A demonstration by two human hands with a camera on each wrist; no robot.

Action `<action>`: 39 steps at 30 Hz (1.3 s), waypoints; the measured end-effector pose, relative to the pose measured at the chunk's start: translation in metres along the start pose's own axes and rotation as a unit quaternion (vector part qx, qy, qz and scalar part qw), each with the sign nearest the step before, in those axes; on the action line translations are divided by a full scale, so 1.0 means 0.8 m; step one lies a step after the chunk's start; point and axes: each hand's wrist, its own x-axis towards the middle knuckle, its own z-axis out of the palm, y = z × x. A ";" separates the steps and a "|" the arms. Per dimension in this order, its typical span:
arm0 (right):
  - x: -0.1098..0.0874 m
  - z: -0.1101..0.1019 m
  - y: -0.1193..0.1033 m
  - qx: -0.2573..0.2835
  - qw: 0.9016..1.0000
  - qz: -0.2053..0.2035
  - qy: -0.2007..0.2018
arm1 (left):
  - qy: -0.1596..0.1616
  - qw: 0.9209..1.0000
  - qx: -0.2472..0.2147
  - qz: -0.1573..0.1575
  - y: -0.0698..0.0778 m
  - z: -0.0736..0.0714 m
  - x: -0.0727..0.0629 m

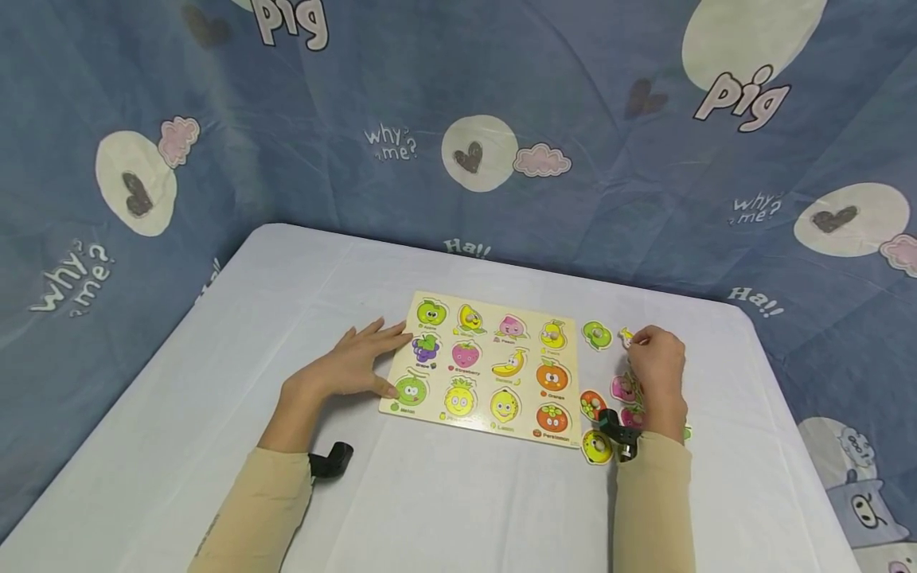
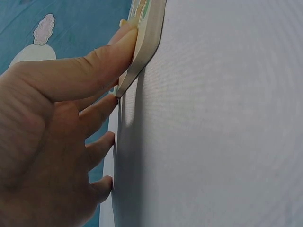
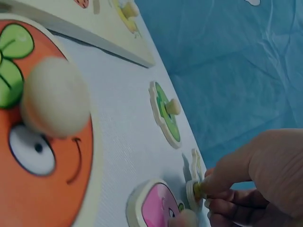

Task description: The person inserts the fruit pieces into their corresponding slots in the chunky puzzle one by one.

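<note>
A cream wooden fruit puzzle board lies on the table. My left hand rests at its left side with fingers spread, thumb on the board's edge and the other fingertips against its side or the cloth. To the right of the board, my right hand pinches a small yellow puzzle piece by its knob. Whether that piece is off the cloth I cannot tell. Close by are a green piece and a pink piece. The right hand and wrist partly hide several loose pieces.
An orange-red knobbed piece and a yellow round piece lie beside the board's right edge. More pink pieces are under the right wrist. White cloth covers the table; a blue patterned curtain hangs behind.
</note>
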 end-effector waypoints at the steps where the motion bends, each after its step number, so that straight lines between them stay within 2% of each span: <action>1: 0.000 0.000 -0.001 0.000 1.000 -0.003 -0.003 | 0.000 1.000 0.000 0.000 0.000 0.000 0.000; 20: -0.013 0.006 -0.034 -0.022 0.992 -0.068 -0.102 | -0.003 1.000 0.011 -0.007 0.000 0.002 0.001; 29: -0.018 0.002 -0.045 -0.033 0.990 -0.050 -0.128 | -0.001 1.000 0.009 -0.009 0.003 -0.001 0.001; 39: -0.021 0.005 -0.051 -0.028 0.985 -0.067 -0.154 | -0.002 1.000 0.005 -0.009 0.003 0.001 -0.001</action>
